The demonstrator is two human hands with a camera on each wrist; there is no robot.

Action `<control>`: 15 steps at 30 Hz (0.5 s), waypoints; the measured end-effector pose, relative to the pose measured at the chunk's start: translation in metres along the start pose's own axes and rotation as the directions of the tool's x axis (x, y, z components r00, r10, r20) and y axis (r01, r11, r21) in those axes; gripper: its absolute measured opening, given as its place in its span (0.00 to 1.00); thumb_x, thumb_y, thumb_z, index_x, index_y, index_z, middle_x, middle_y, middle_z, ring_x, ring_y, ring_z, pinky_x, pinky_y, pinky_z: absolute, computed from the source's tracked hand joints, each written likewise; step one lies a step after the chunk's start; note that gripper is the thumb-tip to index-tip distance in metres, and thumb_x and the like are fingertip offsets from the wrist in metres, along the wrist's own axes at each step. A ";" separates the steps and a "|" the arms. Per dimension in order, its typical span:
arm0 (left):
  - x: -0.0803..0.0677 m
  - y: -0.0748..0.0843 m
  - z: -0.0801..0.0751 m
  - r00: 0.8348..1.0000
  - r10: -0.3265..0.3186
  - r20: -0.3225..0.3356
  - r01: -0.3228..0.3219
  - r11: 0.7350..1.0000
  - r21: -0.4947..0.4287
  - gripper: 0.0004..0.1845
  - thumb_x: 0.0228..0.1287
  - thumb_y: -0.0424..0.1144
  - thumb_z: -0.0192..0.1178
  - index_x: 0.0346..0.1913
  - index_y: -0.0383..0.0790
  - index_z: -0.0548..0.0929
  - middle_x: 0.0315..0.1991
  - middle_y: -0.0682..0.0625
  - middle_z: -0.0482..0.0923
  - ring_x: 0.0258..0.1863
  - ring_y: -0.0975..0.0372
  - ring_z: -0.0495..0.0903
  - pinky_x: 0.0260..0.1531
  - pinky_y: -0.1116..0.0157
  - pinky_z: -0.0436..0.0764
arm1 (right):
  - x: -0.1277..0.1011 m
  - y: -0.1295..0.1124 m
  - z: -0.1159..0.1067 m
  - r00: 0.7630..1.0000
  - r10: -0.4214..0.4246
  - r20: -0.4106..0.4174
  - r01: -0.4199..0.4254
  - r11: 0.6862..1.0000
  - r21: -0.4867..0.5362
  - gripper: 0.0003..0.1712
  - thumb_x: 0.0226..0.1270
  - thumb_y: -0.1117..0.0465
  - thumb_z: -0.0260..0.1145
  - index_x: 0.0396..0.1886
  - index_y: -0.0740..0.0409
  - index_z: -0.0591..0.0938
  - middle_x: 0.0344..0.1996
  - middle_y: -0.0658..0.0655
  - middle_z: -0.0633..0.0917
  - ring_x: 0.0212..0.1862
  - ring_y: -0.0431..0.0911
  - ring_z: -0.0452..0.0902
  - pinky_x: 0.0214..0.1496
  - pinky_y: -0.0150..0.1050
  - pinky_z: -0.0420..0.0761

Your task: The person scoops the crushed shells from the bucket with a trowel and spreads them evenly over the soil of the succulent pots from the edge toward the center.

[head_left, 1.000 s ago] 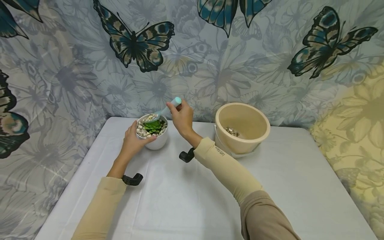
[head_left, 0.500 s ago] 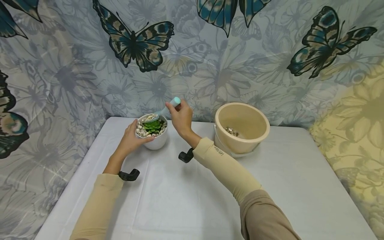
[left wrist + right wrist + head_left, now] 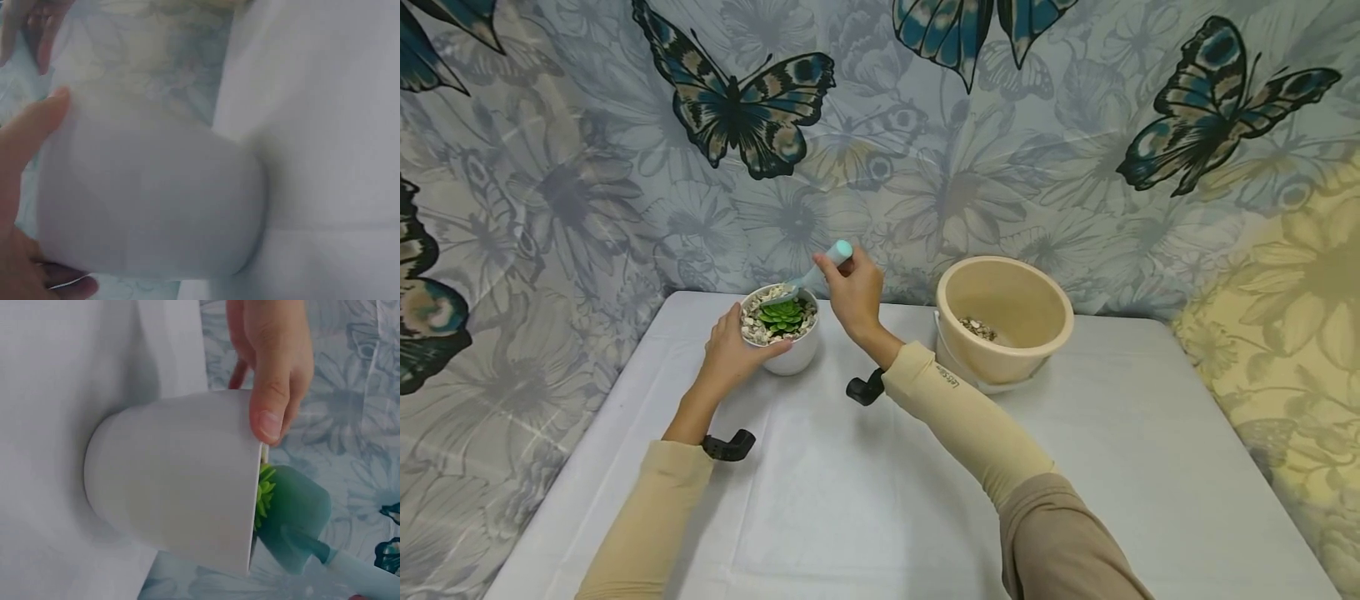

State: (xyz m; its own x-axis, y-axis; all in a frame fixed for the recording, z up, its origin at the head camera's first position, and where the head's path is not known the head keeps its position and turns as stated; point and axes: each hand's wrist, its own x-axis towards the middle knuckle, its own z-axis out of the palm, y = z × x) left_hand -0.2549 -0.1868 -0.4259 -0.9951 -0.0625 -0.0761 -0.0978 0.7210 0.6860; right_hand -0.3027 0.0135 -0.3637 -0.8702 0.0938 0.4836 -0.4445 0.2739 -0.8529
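White pot (image 3: 790,354) sits at the far left of the table (image 3: 865,500), close to the butterfly cloth (image 3: 925,150) hung behind it. From my head view, my left hand (image 3: 730,354) is wrapped round the pot's left side, thumb hooked over the near rim, fingers (image 3: 270,412) curled round the wall. The left wrist view is mostly a blur of the pot wall with my thumb along it.

My right hand (image 3: 853,292) is just right of the pot, pinching the pale teal handle of a small scoop (image 3: 816,273) between thumb and fingertips. The scoop's blade end rests at the pot's far rim, over the pebbles (image 3: 758,321) that ring the green succulent (image 3: 781,314). In the right wrist view the teal blade sits right next to the leaves at the pot's mouth; I can't tell if it's touching them.

Off to the right, well apart from the pot, there's a beige bucket (image 3: 1007,321) tipped a bit toward me with a few pebbles in the bottom.
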 end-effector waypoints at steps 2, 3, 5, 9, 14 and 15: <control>0.002 -0.001 -0.006 0.999 0.016 0.041 -0.017 1.000 0.014 0.68 0.50 0.69 0.66 0.78 0.37 0.35 0.77 0.32 0.40 0.76 0.36 0.42 0.68 0.31 0.47 | -0.001 0.000 0.000 1.000 0.001 0.004 -0.001 1.000 0.005 0.15 0.66 0.55 0.68 0.38 0.64 0.81 0.27 0.63 0.87 0.22 0.40 0.72 0.24 0.28 0.66; 0.004 -0.001 -0.009 0.998 0.027 0.062 -0.028 0.999 0.014 0.68 0.51 0.68 0.66 0.78 0.36 0.34 0.77 0.31 0.39 0.76 0.36 0.42 0.68 0.31 0.47 | -0.001 0.000 0.000 1.000 0.002 0.005 -0.002 1.000 0.008 0.15 0.66 0.55 0.69 0.38 0.64 0.81 0.27 0.64 0.87 0.22 0.40 0.72 0.24 0.28 0.66; 0.008 -0.003 -0.013 0.994 0.051 0.101 -0.051 0.999 0.001 0.67 0.52 0.66 0.67 0.78 0.37 0.34 0.77 0.31 0.38 0.76 0.36 0.43 0.68 0.32 0.50 | -0.002 -0.001 0.000 1.000 0.000 0.003 0.000 1.000 0.011 0.15 0.66 0.55 0.69 0.38 0.64 0.81 0.28 0.64 0.88 0.22 0.42 0.73 0.24 0.28 0.66; 0.013 -0.009 -0.013 0.990 0.069 0.126 -0.063 0.996 -0.057 0.67 0.52 0.64 0.68 0.78 0.39 0.33 0.78 0.33 0.37 0.76 0.38 0.44 0.69 0.34 0.54 | -0.004 -0.002 0.000 1.000 -0.008 -0.005 0.008 1.000 0.009 0.15 0.65 0.55 0.69 0.39 0.65 0.81 0.29 0.64 0.88 0.26 0.47 0.79 0.27 0.27 0.69; 0.013 -0.011 -0.006 0.994 0.053 0.094 -0.044 0.995 -0.092 0.67 0.52 0.64 0.68 0.78 0.40 0.33 0.78 0.33 0.36 0.76 0.38 0.43 0.69 0.34 0.52 | -0.005 -0.004 0.000 1.000 -0.016 -0.004 0.016 1.000 -0.016 0.16 0.65 0.55 0.69 0.39 0.65 0.81 0.31 0.63 0.88 0.33 0.51 0.85 0.31 0.27 0.73; 0.011 -0.010 -0.005 0.995 0.051 0.083 -0.043 0.995 -0.094 0.67 0.52 0.64 0.68 0.78 0.40 0.33 0.78 0.33 0.37 0.76 0.38 0.43 0.69 0.35 0.53 | -0.005 -0.004 0.000 1.000 -0.015 -0.004 0.015 1.000 -0.021 0.16 0.65 0.54 0.69 0.39 0.65 0.81 0.31 0.63 0.88 0.33 0.51 0.85 0.31 0.27 0.73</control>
State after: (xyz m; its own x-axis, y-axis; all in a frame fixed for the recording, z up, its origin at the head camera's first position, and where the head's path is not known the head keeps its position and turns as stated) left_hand -0.2653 -0.1977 -0.4301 -0.9944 0.0318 -0.1008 -0.0554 0.6550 0.7536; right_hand -0.2959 0.0123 -0.3626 -0.8624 0.0937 0.4974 -0.4531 0.2951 -0.8412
